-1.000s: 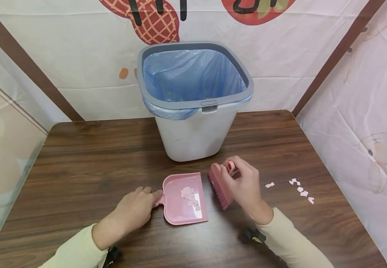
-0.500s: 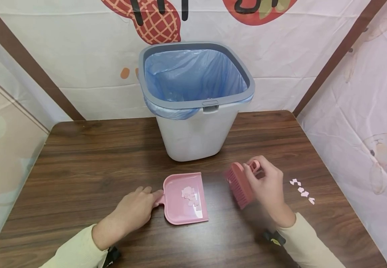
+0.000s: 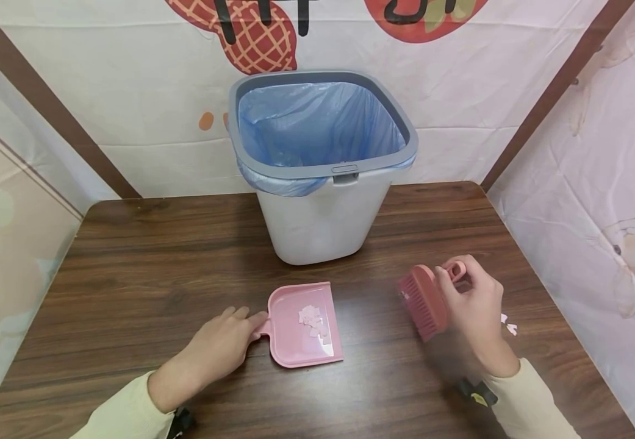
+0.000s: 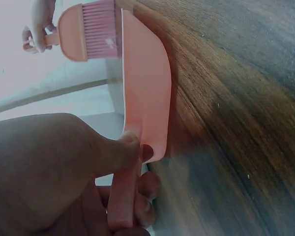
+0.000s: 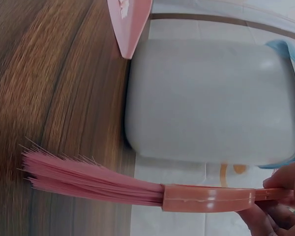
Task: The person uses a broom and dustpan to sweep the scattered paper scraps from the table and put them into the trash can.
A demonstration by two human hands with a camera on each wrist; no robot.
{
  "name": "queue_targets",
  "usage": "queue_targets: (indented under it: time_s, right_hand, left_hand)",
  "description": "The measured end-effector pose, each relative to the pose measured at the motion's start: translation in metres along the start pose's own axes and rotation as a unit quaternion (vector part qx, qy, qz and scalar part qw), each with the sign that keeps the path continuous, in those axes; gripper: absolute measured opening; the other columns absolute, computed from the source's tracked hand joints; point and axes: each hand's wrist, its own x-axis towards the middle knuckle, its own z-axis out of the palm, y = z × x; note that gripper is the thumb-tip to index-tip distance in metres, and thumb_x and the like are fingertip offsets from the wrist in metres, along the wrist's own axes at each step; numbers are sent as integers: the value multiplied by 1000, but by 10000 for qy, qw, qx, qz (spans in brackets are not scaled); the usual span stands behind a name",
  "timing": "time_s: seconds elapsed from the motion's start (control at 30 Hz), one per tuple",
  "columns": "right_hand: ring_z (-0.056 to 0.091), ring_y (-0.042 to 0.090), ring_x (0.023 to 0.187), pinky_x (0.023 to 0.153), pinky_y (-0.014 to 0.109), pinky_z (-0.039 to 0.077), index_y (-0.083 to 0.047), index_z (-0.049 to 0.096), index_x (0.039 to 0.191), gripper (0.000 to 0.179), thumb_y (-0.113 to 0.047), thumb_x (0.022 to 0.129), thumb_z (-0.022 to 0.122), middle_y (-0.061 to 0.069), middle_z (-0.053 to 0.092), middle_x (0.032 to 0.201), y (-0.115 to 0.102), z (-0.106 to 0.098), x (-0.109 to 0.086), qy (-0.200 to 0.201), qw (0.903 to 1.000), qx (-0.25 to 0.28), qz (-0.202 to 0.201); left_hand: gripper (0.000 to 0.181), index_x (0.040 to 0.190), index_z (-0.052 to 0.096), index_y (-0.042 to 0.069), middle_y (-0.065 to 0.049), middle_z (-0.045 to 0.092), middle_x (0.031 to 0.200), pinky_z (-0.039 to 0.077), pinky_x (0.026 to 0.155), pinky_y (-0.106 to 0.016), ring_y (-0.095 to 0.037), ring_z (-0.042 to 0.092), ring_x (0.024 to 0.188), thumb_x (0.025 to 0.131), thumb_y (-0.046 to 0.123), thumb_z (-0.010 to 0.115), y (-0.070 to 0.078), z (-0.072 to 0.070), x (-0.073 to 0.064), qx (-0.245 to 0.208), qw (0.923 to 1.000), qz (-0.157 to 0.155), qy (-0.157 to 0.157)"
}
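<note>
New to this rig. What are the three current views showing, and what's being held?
No robot here: just a person's bare left hand and right hand. The head camera looks forward and down; each wrist camera looks at that hand's work. On the table are a bin lined with a blue bag and a dustpan with pale scraps in it; a few more lie beyond the right hand. The left hand holds the dustpan's handle, the right a brush.
</note>
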Motion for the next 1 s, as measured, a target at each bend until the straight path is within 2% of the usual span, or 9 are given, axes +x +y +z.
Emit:
queue_targets:
  time_s: [0.17, 0.4, 0.57, 0.73, 1.0]
  right_hand:
    - [56, -6, 64, 57, 7, 46, -3, 66, 88, 10, 0, 88, 76, 3, 66, 74, 2, -4, 0, -66, 9998, -44, 155]
    - [56, -4, 65, 58, 8, 46, -4, 67, 89, 9, -2, 89, 76, 2, 65, 74, 3, -5, 0, -71, 9997, -69, 233]
    - [56, -5, 65, 58, 7, 47, -3, 67, 89, 9, -1, 88, 76, 3, 65, 74, 4, -6, 0, -47, 9998, -22, 177]
    - [56, -6, 64, 57, 6, 46, -2, 67, 88, 10, 1, 88, 76, 4, 65, 74, 5, -7, 1, -7, 9999, -9, 141]
    - [56, -8, 64, 57, 6, 46, -1, 66, 89, 11, 2, 87, 76, 5, 65, 74, 6, -6, 1, -15, 9999, -35, 95]
  left_hand:
    - [22, 112, 71, 8, -6, 61, 85, 54, 68, -46, -28, 58, 78, 91, 8, 73, -2, 2, -3, -117, 9997, 73, 194]
    - [19, 110, 66, 7, -2, 57, 82, 50, 65, -41, -24, 55, 76, 92, 8, 72, -8, 13, -6, -33, 9971, 401, 643]
    - [20, 114, 65, 8, -1, 59, 90, 50, 70, -41, -22, 55, 83, 95, 11, 68, -13, 17, -8, -194, 9970, 273, 703]
    - [20, 115, 65, 8, -1, 62, 93, 50, 74, -42, -23, 56, 86, 96, 11, 68, -18, 12, -11, -315, 9967, 192, 723]
    - [25, 111, 66, 5, -1, 63, 89, 51, 71, -43, -23, 58, 80, 88, 7, 75, -37, -4, -21, -257, 9919, 357, 1190]
